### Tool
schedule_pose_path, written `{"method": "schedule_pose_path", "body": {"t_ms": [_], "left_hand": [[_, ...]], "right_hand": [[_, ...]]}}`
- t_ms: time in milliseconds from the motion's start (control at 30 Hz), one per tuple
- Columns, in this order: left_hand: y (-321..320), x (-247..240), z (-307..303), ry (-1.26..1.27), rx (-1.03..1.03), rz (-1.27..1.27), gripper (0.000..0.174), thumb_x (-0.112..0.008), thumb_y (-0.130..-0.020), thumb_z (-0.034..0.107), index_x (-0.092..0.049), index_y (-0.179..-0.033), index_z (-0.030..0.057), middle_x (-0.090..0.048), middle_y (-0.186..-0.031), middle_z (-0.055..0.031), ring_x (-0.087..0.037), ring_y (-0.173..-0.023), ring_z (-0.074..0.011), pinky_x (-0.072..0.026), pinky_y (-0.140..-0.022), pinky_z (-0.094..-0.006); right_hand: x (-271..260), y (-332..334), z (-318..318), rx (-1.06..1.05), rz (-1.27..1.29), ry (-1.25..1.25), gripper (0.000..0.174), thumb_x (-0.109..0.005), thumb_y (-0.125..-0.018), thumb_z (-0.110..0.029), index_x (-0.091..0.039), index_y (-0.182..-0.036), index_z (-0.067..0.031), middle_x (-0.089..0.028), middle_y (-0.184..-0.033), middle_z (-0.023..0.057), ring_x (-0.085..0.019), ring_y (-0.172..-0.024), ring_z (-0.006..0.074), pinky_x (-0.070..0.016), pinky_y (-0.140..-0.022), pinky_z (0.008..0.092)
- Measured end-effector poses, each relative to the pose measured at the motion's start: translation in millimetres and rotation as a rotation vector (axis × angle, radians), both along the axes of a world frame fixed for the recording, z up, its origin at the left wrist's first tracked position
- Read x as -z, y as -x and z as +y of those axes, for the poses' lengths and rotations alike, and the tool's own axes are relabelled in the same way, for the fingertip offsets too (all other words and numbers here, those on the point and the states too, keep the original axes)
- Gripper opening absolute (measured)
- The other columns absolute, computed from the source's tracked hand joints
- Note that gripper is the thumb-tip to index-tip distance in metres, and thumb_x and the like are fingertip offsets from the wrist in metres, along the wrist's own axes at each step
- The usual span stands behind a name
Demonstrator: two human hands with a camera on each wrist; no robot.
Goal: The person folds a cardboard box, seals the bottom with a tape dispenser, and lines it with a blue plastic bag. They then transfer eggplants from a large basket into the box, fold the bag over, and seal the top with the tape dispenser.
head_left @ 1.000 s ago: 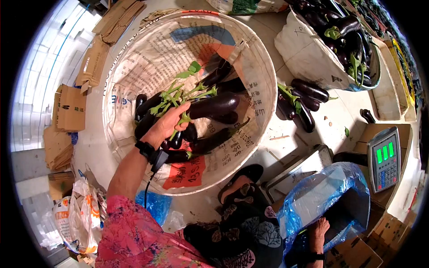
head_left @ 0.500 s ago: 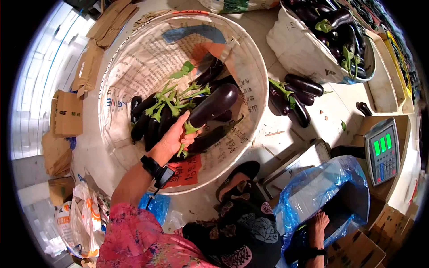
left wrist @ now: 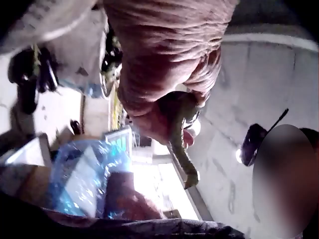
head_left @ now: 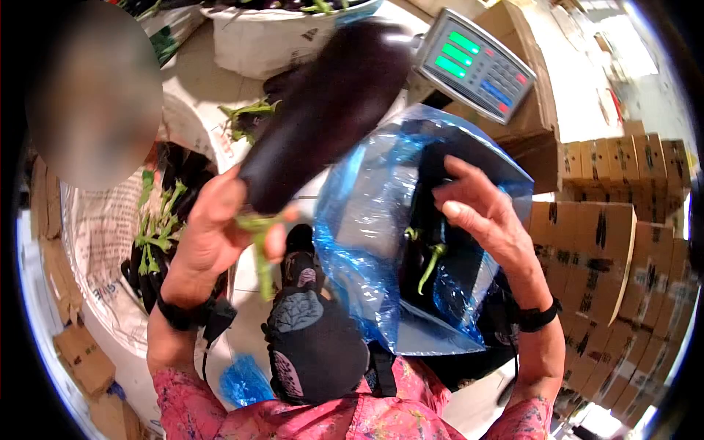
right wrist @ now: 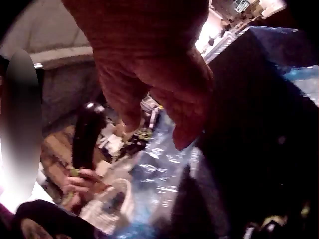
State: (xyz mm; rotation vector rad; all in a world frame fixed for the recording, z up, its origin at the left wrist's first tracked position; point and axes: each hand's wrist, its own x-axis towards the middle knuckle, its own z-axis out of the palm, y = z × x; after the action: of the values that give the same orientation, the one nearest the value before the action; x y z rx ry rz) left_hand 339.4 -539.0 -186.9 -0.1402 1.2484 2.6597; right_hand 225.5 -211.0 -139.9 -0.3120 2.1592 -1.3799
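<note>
My left hand (head_left: 213, 238) grips a large dark purple eggplant (head_left: 323, 110) at its green stem end, and the fruit slants up to the right. In the left wrist view the green stem (left wrist: 183, 154) pokes out between the fingers. My right hand (head_left: 488, 224), fingers loosely bent and holding nothing, is over the mouth of a box lined with a blue plastic bag (head_left: 359, 235). Inside the bag lie eggplants with green stems (head_left: 433, 265). The right wrist view shows the held eggplant (right wrist: 85, 137) upright, apart from the right hand.
A big woven sack (head_left: 88, 242) with several eggplants (head_left: 150, 268) stands at the left. Another white sack (head_left: 257, 44) of eggplants is at the back. A scale display (head_left: 477, 66) glows green behind the bag. Stacked cardboard boxes (head_left: 587, 257) line the right side.
My left hand has lifted the eggplant out of the big sack and brought it right, toward the blue bag. My right hand has risen from inside the bag. The head view has turned right.
</note>
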Motion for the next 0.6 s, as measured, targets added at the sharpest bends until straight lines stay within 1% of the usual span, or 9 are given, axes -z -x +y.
{"method": "schedule_pose_path", "body": {"t_ms": [33,100,167,233,300,367,500,533,600], "left_hand": [[18.7,-18.9,23.9,-0.004,0.057,0.022,0.063,-0.068,-0.088,0.04,-0.05,-0.127,-0.006,-0.065,-0.104,-0.0166,-0.067,-0.066,-0.0178,-0.0576,-0.056,-0.0304],[47.1,-47.1,70.1,0.287,0.161,0.064,0.06,-0.077,-0.08,0.028,-0.051,-0.125,-0.003,-0.064,-0.106,-0.014,-0.068,-0.076,-0.0174,-0.0577,-0.066,-0.0308],[59.9,-43.9,103.7,0.579,0.236,0.347,0.062,-0.084,-0.075,0.023,-0.051,-0.122,-0.0003,-0.065,-0.099,-0.0126,-0.066,-0.081,-0.0167,-0.0551,-0.071,-0.0308],[62.7,-48.3,116.0,0.579,0.442,0.439,0.051,-0.082,-0.078,0.026,-0.056,-0.114,-0.0003,-0.066,-0.084,-0.0118,-0.064,-0.077,-0.0165,-0.0522,-0.069,-0.0319],[63.2,-38.8,109.2,0.628,0.614,0.601,0.041,-0.079,-0.081,0.025,-0.061,-0.108,-0.0003,-0.068,-0.086,-0.0103,-0.065,-0.077,-0.0169,-0.0522,-0.069,-0.0318],[56.9,-38.1,93.7,0.676,0.643,0.43,0.035,-0.074,-0.084,0.008,-0.063,-0.116,-0.0008,-0.07,-0.096,-0.0087,-0.068,-0.088,-0.0171,-0.0553,-0.08,-0.0302],[32.5,-21.9,46.7,0.5,0.276,-0.039,0.029,-0.062,-0.091,0.009,-0.062,-0.117,-0.0024,-0.069,-0.097,-0.0114,-0.067,-0.086,-0.0177,-0.054,-0.079,-0.0285],[22.5,-13.7,32.3,0.494,0.177,-0.05,0.029,-0.062,-0.092,0.012,-0.062,-0.116,-0.003,-0.069,-0.096,-0.0106,-0.067,-0.085,-0.0157,-0.0536,-0.079,-0.0274],[-2.4,8.2,5.3,0.534,-0.022,-0.079,0.03,-0.061,-0.094,0.017,-0.062,-0.116,-0.0035,-0.068,-0.094,-0.0088,-0.066,-0.082,-0.0131,-0.0528,-0.077,-0.0255]], "right_hand": [[-17.5,-8.1,-14.2,0.101,-0.03,0.195,0.063,-0.071,-0.09,-0.038,-0.05,-0.136,0.0,-0.069,-0.107,0.0095,-0.063,-0.105,0.0173,-0.0474,-0.096,0.0324],[-36.7,-19.5,-29.7,0.246,-0.052,0.489,0.06,-0.073,-0.088,-0.035,-0.052,-0.133,-0.0006,-0.065,-0.116,0.0089,-0.061,-0.109,0.0184,-0.0452,-0.098,0.0321],[-51.8,-28.8,-31.1,0.419,-0.154,0.639,0.046,-0.069,-0.091,-0.035,-0.057,-0.121,-0.0025,-0.064,-0.11,0.0071,-0.063,-0.1,0.0164,-0.0484,-0.094,0.0349],[-61.7,-31.5,-21.0,0.462,-0.125,0.514,0.042,-0.065,-0.094,-0.036,-0.057,-0.118,-0.0033,-0.064,-0.106,0.0064,-0.064,-0.096,0.0152,-0.0509,-0.089,0.0325],[-51.3,-32.9,0.8,0.535,-0.325,0.435,0.045,-0.063,-0.095,-0.038,-0.054,-0.121,-0.0027,-0.064,-0.103,0.0062,-0.064,-0.092,0.0153,-0.053,-0.082,0.0306],[-22.1,-30.0,22.9,0.435,-0.42,0.282,0.056,-0.067,-0.09,-0.04,-0.049,-0.125,0.0003,-0.062,-0.104,0.0088,-0.063,-0.091,0.0165,-0.0519,-0.079,0.0306],[62.6,-28.7,39.1,0.41,-0.364,0.03,0.067,-0.072,-0.084,-0.047,-0.05,-0.122,0.0035,-0.06,-0.101,0.0097,-0.057,-0.098,0.0187,-0.0472,-0.087,0.0329],[88.9,-23.4,43.4,0.406,-0.294,-0.15,0.071,-0.069,-0.084,-0.053,-0.054,-0.117,0.0075,-0.065,-0.103,0.0187,-0.063,-0.098,0.0266,-0.0493,-0.086,0.0344],[123.8,-4.0,48.9,0.252,-0.112,-0.519,0.073,-0.063,-0.086,-0.058,-0.058,-0.112,0.0099,-0.066,-0.104,0.0269,-0.065,-0.1,0.034,-0.0509,-0.085,0.0382]]}}
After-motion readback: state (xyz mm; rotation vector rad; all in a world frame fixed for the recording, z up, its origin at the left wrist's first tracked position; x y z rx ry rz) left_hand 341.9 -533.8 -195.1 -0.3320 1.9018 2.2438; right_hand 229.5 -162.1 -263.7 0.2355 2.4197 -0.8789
